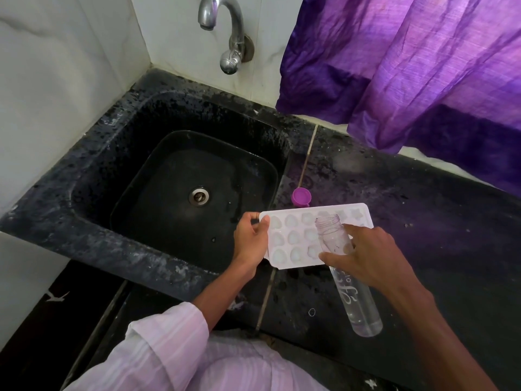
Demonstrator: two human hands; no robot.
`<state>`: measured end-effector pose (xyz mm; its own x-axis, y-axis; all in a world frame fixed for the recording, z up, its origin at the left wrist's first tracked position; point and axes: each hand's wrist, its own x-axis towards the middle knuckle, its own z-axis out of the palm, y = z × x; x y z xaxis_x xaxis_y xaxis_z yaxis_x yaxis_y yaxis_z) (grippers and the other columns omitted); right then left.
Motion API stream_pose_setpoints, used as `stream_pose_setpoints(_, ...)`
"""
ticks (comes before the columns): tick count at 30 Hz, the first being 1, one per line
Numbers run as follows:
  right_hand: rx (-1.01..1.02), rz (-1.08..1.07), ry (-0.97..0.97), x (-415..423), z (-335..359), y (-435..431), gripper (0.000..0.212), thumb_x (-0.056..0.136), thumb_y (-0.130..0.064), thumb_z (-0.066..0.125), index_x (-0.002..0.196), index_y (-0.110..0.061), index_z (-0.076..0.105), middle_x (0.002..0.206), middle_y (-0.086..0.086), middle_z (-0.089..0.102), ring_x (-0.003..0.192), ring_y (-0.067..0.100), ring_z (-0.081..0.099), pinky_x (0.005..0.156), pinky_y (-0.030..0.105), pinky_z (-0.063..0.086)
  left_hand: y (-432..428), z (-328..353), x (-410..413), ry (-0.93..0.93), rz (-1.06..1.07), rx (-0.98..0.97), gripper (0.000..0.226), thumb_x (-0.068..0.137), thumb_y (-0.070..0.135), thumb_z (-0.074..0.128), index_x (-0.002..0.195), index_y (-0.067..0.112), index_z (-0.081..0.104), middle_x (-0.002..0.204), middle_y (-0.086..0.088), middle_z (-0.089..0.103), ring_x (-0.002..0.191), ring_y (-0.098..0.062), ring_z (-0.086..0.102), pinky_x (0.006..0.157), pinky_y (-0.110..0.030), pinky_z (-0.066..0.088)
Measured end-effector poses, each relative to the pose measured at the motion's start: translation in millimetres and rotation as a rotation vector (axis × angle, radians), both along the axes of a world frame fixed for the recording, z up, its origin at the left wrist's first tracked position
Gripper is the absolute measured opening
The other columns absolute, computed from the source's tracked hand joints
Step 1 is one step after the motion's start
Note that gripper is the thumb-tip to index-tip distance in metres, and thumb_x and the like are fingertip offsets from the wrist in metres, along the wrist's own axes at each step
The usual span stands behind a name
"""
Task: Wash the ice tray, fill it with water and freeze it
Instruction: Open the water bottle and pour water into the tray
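While left hand (249, 239) is gripping the ice tray (286, 234), right hand (366, 258) is holding the bottle (351, 297) over it; filling step, probably needing more tilt.

The black speckled surface (423, 221) carries a white ice tray (291, 237) beside the sink (158, 193), with a purple cap (301, 196) just behind the tray.

white ice tray (293, 238) flat on countertop (423, 221)
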<state>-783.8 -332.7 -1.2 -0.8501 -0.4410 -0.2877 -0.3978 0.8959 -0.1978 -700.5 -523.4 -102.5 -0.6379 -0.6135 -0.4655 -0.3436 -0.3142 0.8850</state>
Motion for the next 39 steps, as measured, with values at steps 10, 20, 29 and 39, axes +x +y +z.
stream_pose_setpoints(10, 0.035, -0.017, -0.003, -3, -3, 6, 0.081, 0.070, -0.068, 0.070, 0.131, -0.015, 0.060, 0.107, 0.005, 0.072, 0.072, 0.018, 0.056, 0.065, 0.030, 0.049, -2, 2, 2, -0.006, 0.000, 0.005, 0.007, 0.101, 0.027, 0.055, 0.094, 0.025, 0.054, 0.095, -0.001, 0.072, 0.082, -0.011, 0.072, 0.053, -0.021, 0.056)
stream_pose_setpoints(20, 0.041, -0.034, 0.001, -5, -6, 12, 0.076, 0.068, -0.071, 0.066, 0.122, -0.017, 0.064, 0.097, 0.005, 0.072, 0.075, 0.023, 0.059, 0.064, 0.032, 0.047, -5, -1, 4, -0.028, 0.016, 0.000, 0.009, 0.101, 0.026, 0.055, 0.103, 0.018, 0.056, 0.101, -0.007, 0.072, 0.088, -0.017, 0.072, 0.049, -0.017, 0.051)
stream_pose_setpoints(29, 0.009, -0.030, 0.031, -7, -8, 19, 0.085, 0.056, -0.077, 0.054, 0.111, -0.014, 0.068, 0.068, -0.008, 0.055, 0.056, 0.010, 0.048, 0.052, 0.025, 0.035, -7, -2, 8, -0.017, 0.024, 0.005, 0.006, 0.101, 0.024, 0.056, 0.095, 0.022, 0.055, 0.090, 0.002, 0.073, 0.072, -0.003, 0.072, 0.050, -0.019, 0.053)
stream_pose_setpoints(39, 0.021, -0.031, 0.047, -11, -11, 24, 0.082, 0.062, -0.074, 0.061, 0.116, -0.013, 0.066, 0.084, 0.001, 0.071, 0.060, 0.016, 0.053, 0.058, 0.029, 0.042, -8, -2, 10, -0.045, 0.017, -0.008, 0.006, 0.101, 0.026, 0.055, 0.100, 0.020, 0.055, 0.097, 0.000, 0.071, 0.084, -0.010, 0.071, 0.051, -0.019, 0.055)
